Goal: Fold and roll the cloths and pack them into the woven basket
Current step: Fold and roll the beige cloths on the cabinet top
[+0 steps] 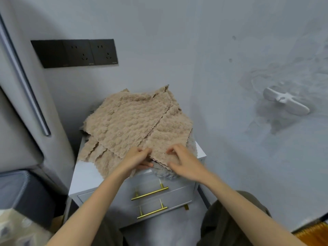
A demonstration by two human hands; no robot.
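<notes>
At least three beige, scallop-edged fleecy cloths (127, 119) lie overlapped over one grey cloth (165, 172) at frame centre on a white two-drawer cabinet (85, 174) with two brass bar handles (150, 193), the rightmost's near corner pinched by the left hand (136, 158) and right hand (183, 163), fingers curled.

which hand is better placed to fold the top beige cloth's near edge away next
Likely right: the right hand lies over the near edge of the beige cloth, fingers on top and thumb below. The left hand pinches only its corner.
</notes>
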